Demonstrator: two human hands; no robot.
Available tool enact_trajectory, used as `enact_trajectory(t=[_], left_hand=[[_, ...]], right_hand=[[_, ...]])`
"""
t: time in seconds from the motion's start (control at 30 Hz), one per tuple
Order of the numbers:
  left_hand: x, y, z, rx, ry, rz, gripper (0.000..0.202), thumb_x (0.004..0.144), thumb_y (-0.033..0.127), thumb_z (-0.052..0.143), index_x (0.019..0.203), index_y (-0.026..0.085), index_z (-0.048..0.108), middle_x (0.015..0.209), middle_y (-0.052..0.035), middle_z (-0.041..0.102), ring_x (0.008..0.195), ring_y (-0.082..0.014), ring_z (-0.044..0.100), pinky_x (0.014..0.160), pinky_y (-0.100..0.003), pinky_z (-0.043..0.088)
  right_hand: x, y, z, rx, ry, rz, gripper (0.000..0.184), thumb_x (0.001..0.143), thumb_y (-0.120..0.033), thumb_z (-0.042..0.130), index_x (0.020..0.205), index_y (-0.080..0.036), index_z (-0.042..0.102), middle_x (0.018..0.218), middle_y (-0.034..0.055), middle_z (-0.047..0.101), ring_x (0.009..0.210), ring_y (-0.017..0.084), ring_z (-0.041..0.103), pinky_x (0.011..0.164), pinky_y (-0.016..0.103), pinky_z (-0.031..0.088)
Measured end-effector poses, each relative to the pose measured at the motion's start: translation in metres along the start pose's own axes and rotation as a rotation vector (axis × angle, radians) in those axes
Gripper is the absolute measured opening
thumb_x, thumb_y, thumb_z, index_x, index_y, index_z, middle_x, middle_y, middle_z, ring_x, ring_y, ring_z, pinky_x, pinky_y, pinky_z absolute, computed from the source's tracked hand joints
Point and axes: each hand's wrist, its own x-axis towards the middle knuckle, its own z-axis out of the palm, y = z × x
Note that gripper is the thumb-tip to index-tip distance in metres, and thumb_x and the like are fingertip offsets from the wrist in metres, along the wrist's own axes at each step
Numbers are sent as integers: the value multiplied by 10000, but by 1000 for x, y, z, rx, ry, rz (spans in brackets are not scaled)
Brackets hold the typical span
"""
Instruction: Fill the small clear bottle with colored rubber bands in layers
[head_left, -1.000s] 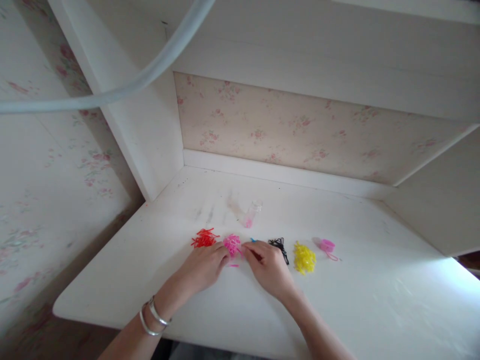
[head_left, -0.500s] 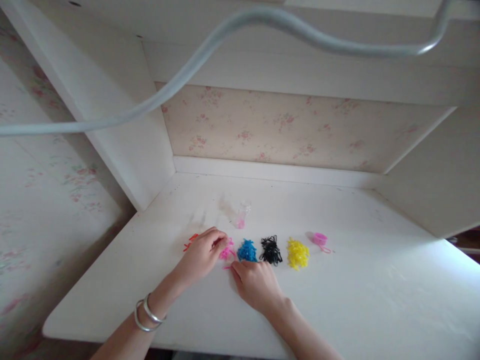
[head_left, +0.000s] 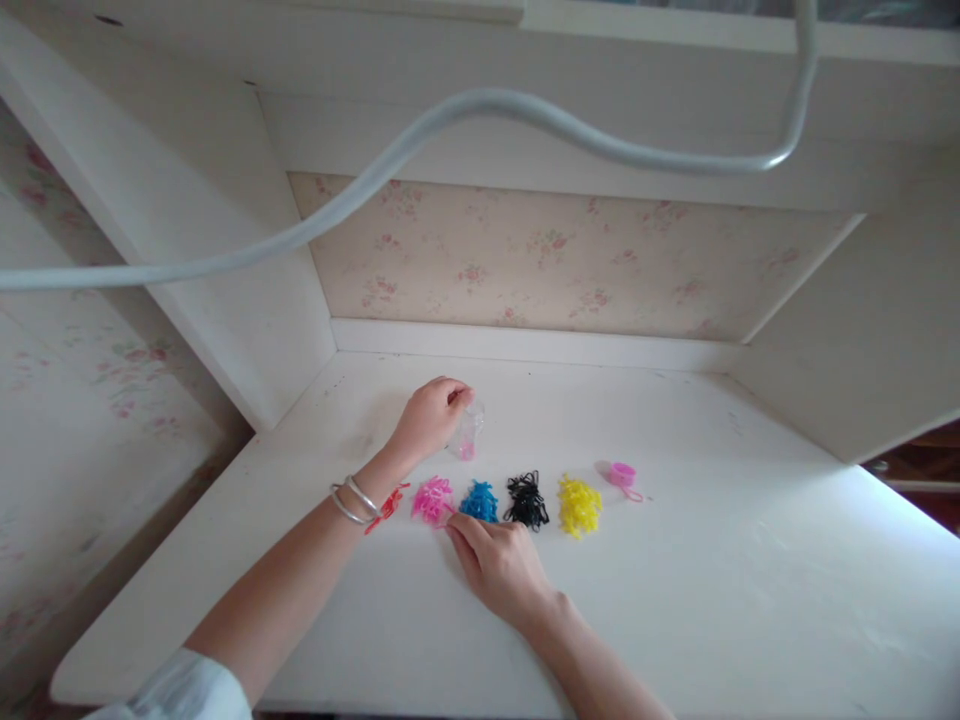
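At the mouth of a small clear container (head_left: 466, 440) with pink pieces in its bottom is my left hand (head_left: 433, 415), fingers pinched together; what they hold, if anything, is hidden. My right hand (head_left: 501, 562) rests low on the table, its thumb and forefinger closed on a pink rubber band at the near edge of the pink rubber band pile (head_left: 431, 499). Just beyond that hand lies a blue pile (head_left: 478, 499), partly covered by its knuckles. Red rubber bands (head_left: 390, 505) show beside my left wrist.
Black rubber bands (head_left: 527, 502) and yellow ones (head_left: 580, 506) lie in piles to the right. Farther right is a pink ring-shaped cap with a loop (head_left: 622, 476). A pale cable (head_left: 480, 103) hangs across the upper view. White panels enclose the white table (head_left: 712, 590).
My left hand has moved up and away from the pink pile to the clear container. My right hand stays near the pink and blue piles. The whole view has shifted slightly.
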Motion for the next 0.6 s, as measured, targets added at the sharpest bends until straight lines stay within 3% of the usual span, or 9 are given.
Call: enact_trajectory(t=[0.23, 0.37, 0.47, 0.6], left_hand=[[0, -1, 2, 18, -48, 62, 204, 877, 281, 515, 847, 182, 691, 844, -20, 684, 804, -147, 622, 772, -254, 459], [-9, 1, -7, -12, 18, 34, 246, 913, 308, 463, 889, 186, 675, 898, -26, 692, 845, -147, 626, 769, -240, 456], [-32, 1, -18, 21, 40, 2, 252, 930, 321, 437, 911, 188, 650, 890, -26, 679, 819, -143, 619, 754, -237, 453], [-80, -3, -32, 189, -77, -23, 216, 930, 319, 440, 930, 220, 632, 891, -7, 649, 796, -140, 610, 741, -244, 443]], right_hand=[[0, -3, 0, 23, 30, -34, 253, 985, -281, 377, 1048, -235, 618, 711, -9, 694, 597, 98, 634, 548, 192, 351], [0, 0, 1, 47, 69, -35, 255, 979, -287, 386, 1029, -222, 628, 709, -1, 699, 581, 105, 637, 535, 193, 360], [2, 4, 2, 79, 108, 17, 259, 974, -287, 386, 1030, -218, 630, 743, 6, 708, 585, 107, 642, 541, 192, 375], [8, 11, 1, 178, 199, 169, 274, 966, -322, 396, 1017, -207, 640, 786, 18, 711, 632, 111, 651, 589, 189, 403]])
